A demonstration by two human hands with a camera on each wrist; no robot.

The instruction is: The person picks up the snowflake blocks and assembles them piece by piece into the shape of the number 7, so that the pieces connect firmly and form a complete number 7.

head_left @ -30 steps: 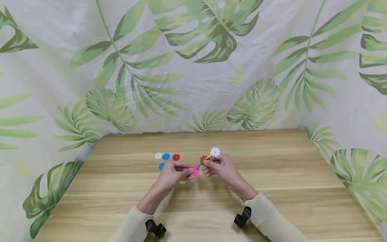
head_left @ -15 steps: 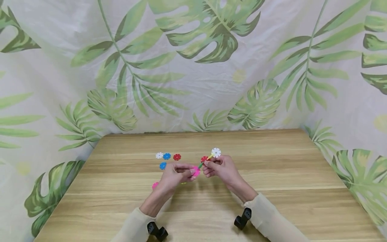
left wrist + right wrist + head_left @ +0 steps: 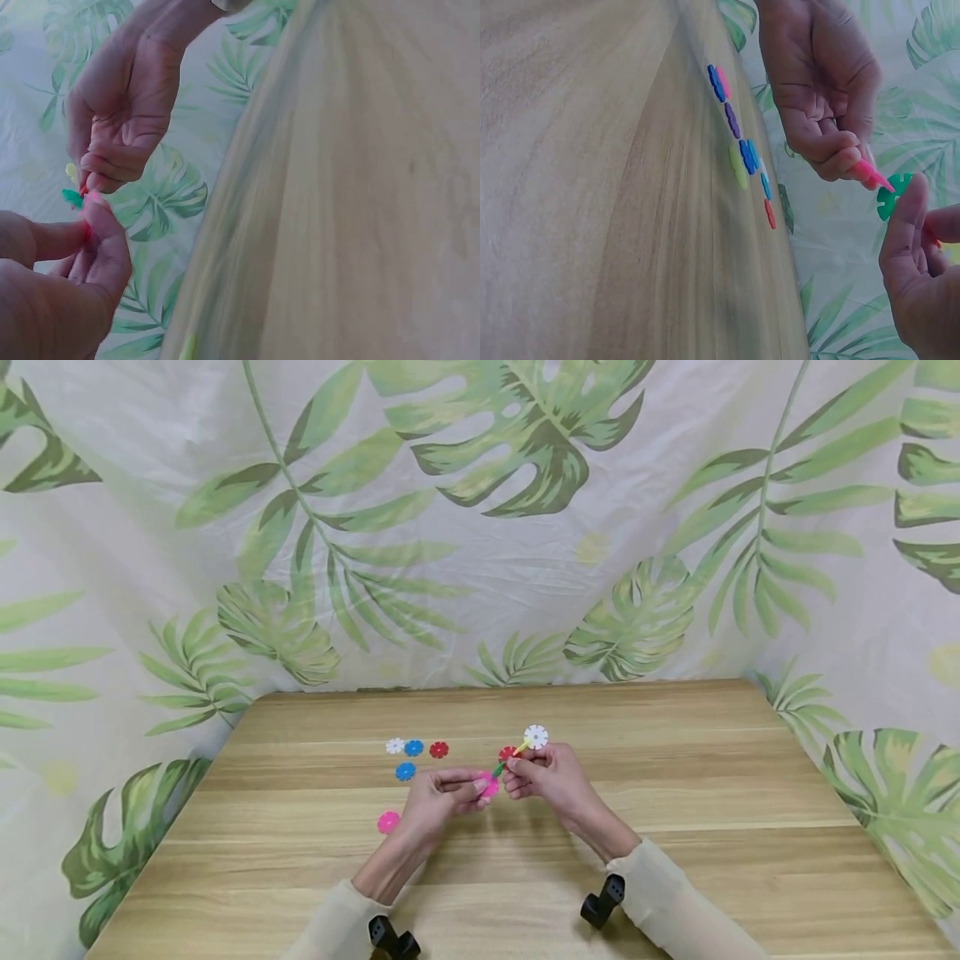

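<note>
My left hand (image 3: 435,802) pinches a pink notched plastic disc (image 3: 491,787) between thumb and fingers. Facing it, my right hand (image 3: 553,783) holds a joined chain of notched discs: green (image 3: 498,769), red (image 3: 506,753), yellow (image 3: 522,747) and white (image 3: 536,737) at the far end. In the right wrist view, the pink disc's edge (image 3: 876,177) meets the rim of the green disc (image 3: 889,201); how deep it sits in a slot I cannot tell. My right fingers cover part of the chain. Both hands are held above the table.
Loose notched discs lie left of my hands on the wooden table (image 3: 675,877): white (image 3: 395,746), two blue (image 3: 414,748), red (image 3: 439,750) and pink (image 3: 388,822). The right wrist view also shows a yellow-green disc (image 3: 738,166) and a purple one (image 3: 732,121). A leaf-print cloth (image 3: 480,568) hangs behind.
My left hand has shifted slightly right and down with the pink disc. A loose pink disc has come into view beside its wrist, and the yellow-green one is now hidden in the head view.
</note>
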